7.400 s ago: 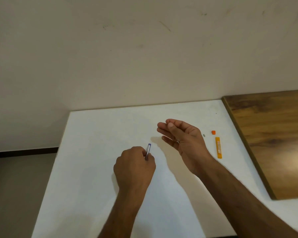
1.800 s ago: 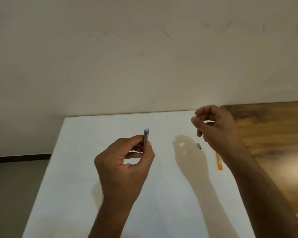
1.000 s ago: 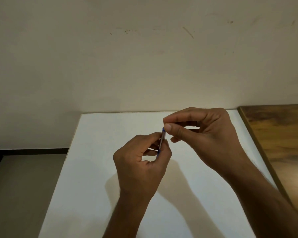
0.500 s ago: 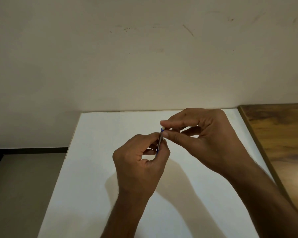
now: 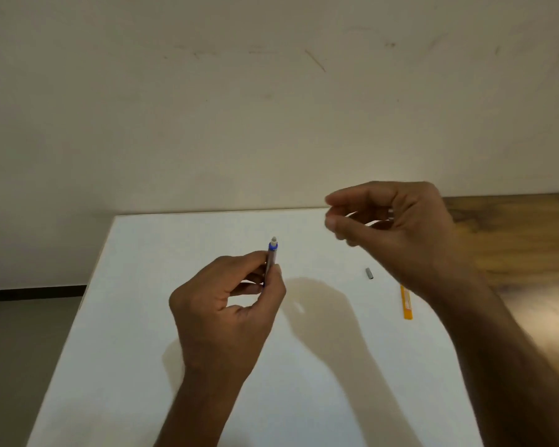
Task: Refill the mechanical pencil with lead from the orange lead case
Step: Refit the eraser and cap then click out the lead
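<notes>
Pencil (image 5: 272, 257) on table (image 5: 142, 317) left, small cap (image 5: 369, 273) and lead case (image 5: 407, 304) right

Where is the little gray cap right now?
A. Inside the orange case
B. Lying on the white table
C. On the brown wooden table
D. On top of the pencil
B. The small gray cap lies by itself on the white table, between the pencil held upright in the left hand and the orange lead case; nothing touches it.
</notes>
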